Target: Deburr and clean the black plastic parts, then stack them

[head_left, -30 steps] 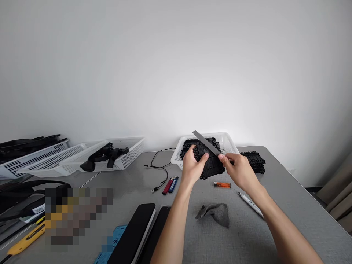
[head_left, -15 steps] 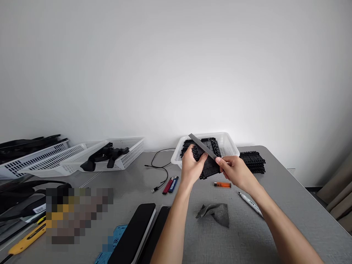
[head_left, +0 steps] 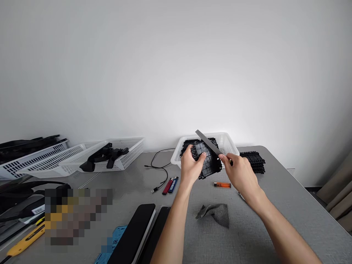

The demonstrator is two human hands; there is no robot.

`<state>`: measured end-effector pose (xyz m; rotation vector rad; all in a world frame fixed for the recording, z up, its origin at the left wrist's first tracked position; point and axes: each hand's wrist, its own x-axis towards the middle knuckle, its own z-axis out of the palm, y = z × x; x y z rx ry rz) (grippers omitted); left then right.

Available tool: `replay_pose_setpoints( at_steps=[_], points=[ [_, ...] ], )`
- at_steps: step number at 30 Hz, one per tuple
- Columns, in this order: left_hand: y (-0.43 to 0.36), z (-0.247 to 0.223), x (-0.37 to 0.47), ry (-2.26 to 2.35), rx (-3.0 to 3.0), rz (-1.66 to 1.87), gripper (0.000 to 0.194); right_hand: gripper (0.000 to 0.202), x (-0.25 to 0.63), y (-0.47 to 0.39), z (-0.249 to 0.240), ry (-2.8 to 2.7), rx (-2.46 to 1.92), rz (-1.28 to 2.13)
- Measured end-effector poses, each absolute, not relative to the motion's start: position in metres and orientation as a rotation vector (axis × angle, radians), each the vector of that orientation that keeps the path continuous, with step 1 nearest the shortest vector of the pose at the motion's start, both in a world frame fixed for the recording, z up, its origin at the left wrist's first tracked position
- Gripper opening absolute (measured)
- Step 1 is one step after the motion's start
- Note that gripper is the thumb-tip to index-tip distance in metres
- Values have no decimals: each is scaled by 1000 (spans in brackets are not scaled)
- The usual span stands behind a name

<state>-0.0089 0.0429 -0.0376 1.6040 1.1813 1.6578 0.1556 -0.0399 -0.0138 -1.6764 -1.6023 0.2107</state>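
Note:
My left hand (head_left: 192, 165) is closed on the near left edge of a black plastic panel (head_left: 210, 165) with toothed edges, its thumb on the face. In my right hand (head_left: 240, 172) is a flat grey metal file (head_left: 206, 141), gripped at its near end. The file slants up and left across the panel's upper right part; whether it touches the panel I cannot tell. Behind the panel, a white basket (head_left: 229, 145) holds similar black panels. A stack of black toothed panels (head_left: 253, 161) lies right of the basket, partly behind my right hand.
An orange lighter (head_left: 222, 184), a grey cloth (head_left: 214, 213), red (head_left: 167, 186) and blue lighters (head_left: 173, 184) and a black cable (head_left: 163, 176) lie on the table. White baskets (head_left: 132, 154) with black items stand left. A black slab-like case (head_left: 134, 231) lies in front, near a yellow tool (head_left: 27, 240).
My right hand has moved right and slightly towards me, drawing the file up and right across the panel. The panel has tilted a little in my left hand, and my right forearm now hides most of the white marker.

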Motion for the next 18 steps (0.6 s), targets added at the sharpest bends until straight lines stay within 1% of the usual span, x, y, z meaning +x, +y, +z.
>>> replay_pose_setpoints(
  at_steps=[4,7,18],
  points=[
    [42,-36,-11,1206,1603,1646,46,46,154,-37,-17,-1637,-1562,283],
    [41,-36,-14,1214,1583,1650,45,48,157,-35,-19,-1598,-1555,293],
    [39,-31,-13,1215,1608,1641,37,50,159,-29,-24,-1640,-1442,383]
  ],
)
